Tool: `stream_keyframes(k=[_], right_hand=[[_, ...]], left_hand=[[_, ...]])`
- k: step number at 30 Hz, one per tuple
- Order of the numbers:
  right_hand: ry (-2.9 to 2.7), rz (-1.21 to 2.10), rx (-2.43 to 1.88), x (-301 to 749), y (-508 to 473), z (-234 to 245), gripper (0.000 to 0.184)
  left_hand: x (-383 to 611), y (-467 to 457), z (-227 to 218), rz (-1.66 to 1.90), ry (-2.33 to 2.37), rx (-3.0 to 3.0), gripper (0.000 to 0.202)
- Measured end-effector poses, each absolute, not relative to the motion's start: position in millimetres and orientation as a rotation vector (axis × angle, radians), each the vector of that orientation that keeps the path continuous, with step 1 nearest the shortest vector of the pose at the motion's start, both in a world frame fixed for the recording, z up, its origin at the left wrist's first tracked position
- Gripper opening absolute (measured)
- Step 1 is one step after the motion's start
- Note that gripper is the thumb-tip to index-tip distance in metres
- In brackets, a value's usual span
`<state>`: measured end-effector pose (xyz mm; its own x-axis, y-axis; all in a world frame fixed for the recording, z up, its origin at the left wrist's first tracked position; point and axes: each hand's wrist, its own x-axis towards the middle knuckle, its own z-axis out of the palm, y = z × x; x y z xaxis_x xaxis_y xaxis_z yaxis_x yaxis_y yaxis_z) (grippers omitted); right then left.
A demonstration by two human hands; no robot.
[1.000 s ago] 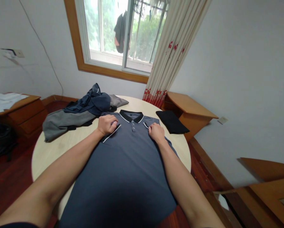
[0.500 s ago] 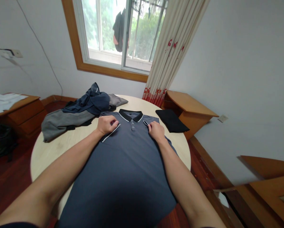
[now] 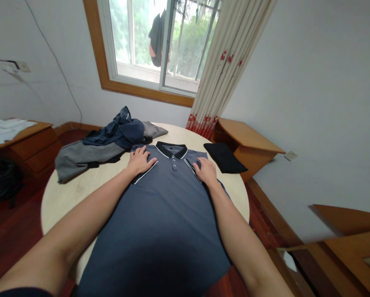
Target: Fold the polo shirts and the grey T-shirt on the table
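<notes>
A dark grey polo shirt (image 3: pixel 169 206) lies front up, its black, white-edged collar at the far end and its hem toward me. Both short sleeves are folded inward over the chest, each with a white-trimmed cuff. My left hand (image 3: pixel 140 161) rests open on the left folded sleeve, fingers spread and thumb near the cuff. On the right folded sleeve lies my right hand (image 3: pixel 206 170), its thumb apart beside the cuff and its fingers resting flat, partly hidden behind the hand.
The shirt lies on a round pale table (image 3: pixel 70 198). A heap of dark blue and grey clothes (image 3: pixel 110 138) sits at the back left. A folded black cloth (image 3: pixel 225 157) lies at the right edge, near a wooden desk (image 3: pixel 250 140). Beyond are a window and a curtain (image 3: pixel 225 70).
Both hands have gone from pinching the sleeve cuffs to lying open on them. The right cuff now lies flat on the chest, where it was lifted before.
</notes>
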<state>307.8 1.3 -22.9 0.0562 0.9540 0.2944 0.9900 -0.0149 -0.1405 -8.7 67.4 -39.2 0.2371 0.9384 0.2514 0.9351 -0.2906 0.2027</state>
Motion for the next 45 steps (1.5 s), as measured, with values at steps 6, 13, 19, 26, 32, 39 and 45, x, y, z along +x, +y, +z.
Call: stream_keyframes(k=[6, 13, 19, 26, 32, 39, 45], right_hand=[[-2.018, 0.064, -2.285, 307, 11, -24, 0.061], [-2.094, 0.070, -2.267, 308, 54, -17, 0.072], [-1.974, 0.157, -2.309, 325, 85, -37, 0.083], [-2.003, 0.118, -2.347, 322, 94, -25, 0.086], [-2.198, 0.064, -2.111, 294, 108, -25, 0.072], [-2.049, 0.171, -2.229, 309, 115, -34, 0.089], [-2.055, 0.016, -2.191, 288, 89, -19, 0.085]], left_hand=[[-10, 75, -43, 0.261, 1.858, 2.407, 0.084], [-11, 91, -38, 0.265, 1.830, 2.471, 0.086], [-14, 109, -36, 0.177, 1.893, 2.387, 0.091], [-3, 120, -17, -0.025, 1.951, 2.383, 0.089], [26, 136, -16, -0.004, 1.650, 2.632, 0.076], [13, 155, -34, 0.088, 1.802, 2.471, 0.072], [13, 123, -16, 0.175, 1.788, 2.517, 0.066]])
